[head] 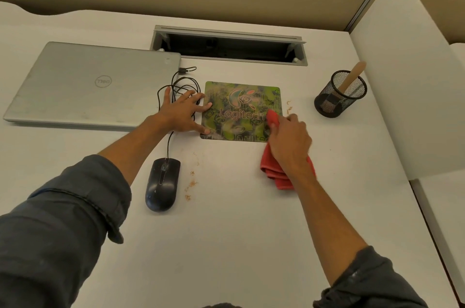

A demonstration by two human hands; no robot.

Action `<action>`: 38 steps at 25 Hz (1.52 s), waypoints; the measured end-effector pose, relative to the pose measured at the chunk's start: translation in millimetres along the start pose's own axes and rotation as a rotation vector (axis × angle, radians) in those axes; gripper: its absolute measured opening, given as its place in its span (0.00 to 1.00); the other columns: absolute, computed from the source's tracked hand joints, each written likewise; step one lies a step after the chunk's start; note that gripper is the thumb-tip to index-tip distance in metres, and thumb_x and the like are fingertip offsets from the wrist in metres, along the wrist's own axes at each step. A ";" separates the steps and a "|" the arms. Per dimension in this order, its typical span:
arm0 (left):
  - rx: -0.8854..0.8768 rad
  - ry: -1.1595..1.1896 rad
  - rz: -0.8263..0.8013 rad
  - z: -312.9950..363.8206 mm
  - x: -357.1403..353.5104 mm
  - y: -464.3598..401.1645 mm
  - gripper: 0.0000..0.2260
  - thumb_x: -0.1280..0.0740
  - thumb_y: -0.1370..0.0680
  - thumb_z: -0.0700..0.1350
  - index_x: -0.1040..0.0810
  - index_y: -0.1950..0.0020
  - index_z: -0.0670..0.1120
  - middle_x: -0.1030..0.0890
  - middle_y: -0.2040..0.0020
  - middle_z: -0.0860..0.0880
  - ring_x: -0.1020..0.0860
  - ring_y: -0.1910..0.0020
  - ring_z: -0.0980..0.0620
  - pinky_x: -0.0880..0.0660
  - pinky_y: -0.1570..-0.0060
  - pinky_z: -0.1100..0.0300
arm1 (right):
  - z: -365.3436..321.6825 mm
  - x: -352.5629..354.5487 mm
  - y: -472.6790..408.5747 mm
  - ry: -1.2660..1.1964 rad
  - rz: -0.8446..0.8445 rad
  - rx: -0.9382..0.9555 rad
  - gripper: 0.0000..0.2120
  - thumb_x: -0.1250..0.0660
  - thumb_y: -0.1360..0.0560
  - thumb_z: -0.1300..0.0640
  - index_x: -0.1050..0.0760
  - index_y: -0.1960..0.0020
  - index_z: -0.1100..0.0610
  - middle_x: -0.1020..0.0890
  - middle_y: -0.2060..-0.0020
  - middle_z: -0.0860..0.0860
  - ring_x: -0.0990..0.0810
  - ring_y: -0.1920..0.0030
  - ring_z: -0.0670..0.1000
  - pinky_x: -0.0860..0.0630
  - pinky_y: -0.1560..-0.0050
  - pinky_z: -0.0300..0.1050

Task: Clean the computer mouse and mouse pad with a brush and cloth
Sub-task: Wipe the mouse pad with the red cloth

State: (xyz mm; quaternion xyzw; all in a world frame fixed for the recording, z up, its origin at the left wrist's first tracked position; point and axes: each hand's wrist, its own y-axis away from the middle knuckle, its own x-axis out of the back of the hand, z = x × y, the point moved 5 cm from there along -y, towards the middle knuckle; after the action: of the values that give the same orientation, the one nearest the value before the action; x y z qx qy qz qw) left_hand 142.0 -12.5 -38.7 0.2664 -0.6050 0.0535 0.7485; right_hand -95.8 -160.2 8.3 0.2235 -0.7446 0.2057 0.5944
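My left hand (pixel 181 111) flat, pinning mouse pad (pixel 241 111); right hand (pixel 289 141) clamped on cloth (pixel 279 177), wiping. Crumbs (pixel 191 182) left on desk (pixel 226 232); mouse (pixel 162 184) apparently pending.

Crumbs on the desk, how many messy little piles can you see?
3. One crumb patch lies right of the mouse, a fainter one sits just above it, and one lies off the mouse pad's right edge. The red cloth may hide more.
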 end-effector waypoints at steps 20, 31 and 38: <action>-0.007 0.037 0.006 -0.6 -0.2 1.8 0.38 0.37 0.30 0.70 0.47 0.24 0.62 0.52 0.21 0.54 0.60 0.23 0.51 0.70 0.33 0.33 | -76.0 -15.8 22.3 0.016 -0.096 0.429 0.16 0.40 0.20 0.52 0.27 0.34 0.51 0.28 0.35 0.54 0.30 0.38 0.58 0.25 0.44 0.53; -0.028 0.009 0.009 0.0 -1.9 2.3 0.38 0.39 0.30 0.71 0.49 0.24 0.61 0.52 0.21 0.53 0.60 0.23 0.50 0.69 0.32 0.33 | -15.0 2.9 -19.0 0.096 -0.068 0.076 0.12 0.38 0.22 0.57 0.24 0.41 0.58 0.25 0.42 0.57 0.28 0.42 0.60 0.28 0.53 0.53; -0.027 0.006 0.026 -0.4 -1.6 2.2 0.38 0.39 0.29 0.70 0.46 0.24 0.60 0.53 0.21 0.52 0.60 0.23 0.50 0.70 0.33 0.34 | -122.8 -36.4 -36.8 -0.110 -0.192 0.407 0.21 0.43 0.18 0.48 0.34 0.27 0.51 0.32 0.27 0.52 0.36 0.29 0.57 0.31 0.32 0.56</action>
State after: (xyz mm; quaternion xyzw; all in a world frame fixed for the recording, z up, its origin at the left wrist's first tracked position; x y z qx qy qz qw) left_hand 141.0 -10.0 -39.6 0.2480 -0.6069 0.0557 0.7530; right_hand 29.9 -116.8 -0.2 0.4194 -0.6944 0.2816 0.5126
